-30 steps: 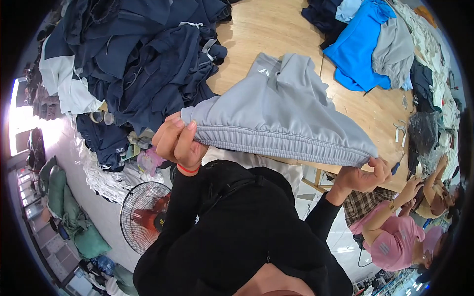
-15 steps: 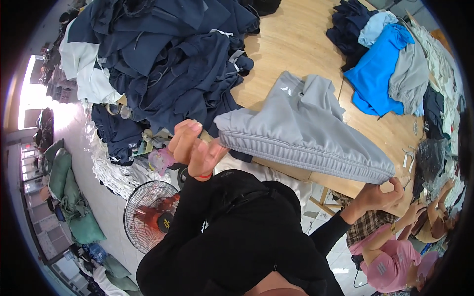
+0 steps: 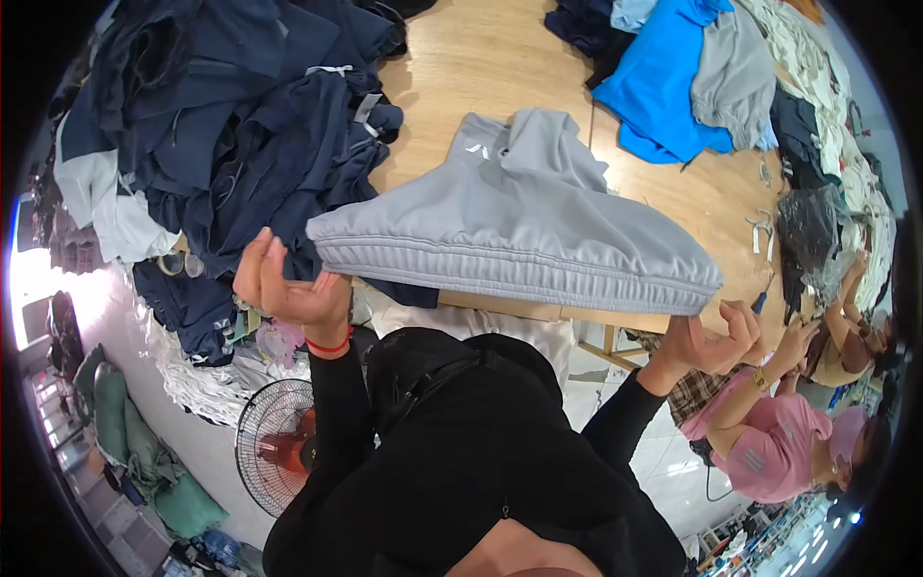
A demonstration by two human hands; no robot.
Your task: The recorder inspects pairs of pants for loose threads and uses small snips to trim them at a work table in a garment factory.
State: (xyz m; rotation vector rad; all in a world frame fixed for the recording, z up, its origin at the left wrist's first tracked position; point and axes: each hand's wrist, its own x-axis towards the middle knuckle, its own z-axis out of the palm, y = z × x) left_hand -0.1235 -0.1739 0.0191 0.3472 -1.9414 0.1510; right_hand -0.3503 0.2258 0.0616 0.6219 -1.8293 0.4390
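Grey shorts (image 3: 500, 216) with a gathered elastic waistband are stretched between my two hands at the near edge of the table. My left hand (image 3: 296, 288) pinches the left end of the waistband, its other fingers curled upward. At the opposite end, my right hand (image 3: 707, 341) grips the waistband, fingers bent; part of the thumb is hidden by the cloth. The waistband runs nearly straight toward me. Beyond it the legs lie loosely folded on the wooden table (image 3: 471, 62), a small white mark showing on one.
A tall heap of navy garments (image 3: 279, 125) covers the table's left. Blue (image 3: 663, 87) and grey garments lie at the far right, near small scissors (image 3: 760, 231). A fan (image 3: 279, 447) stands on the floor at lower left. A person in pink (image 3: 760, 447) works at right.
My view has shifted, so the table and heaps appear further left and higher. The waistband is now more level and pulled straighter between both hands, which keep their hold.
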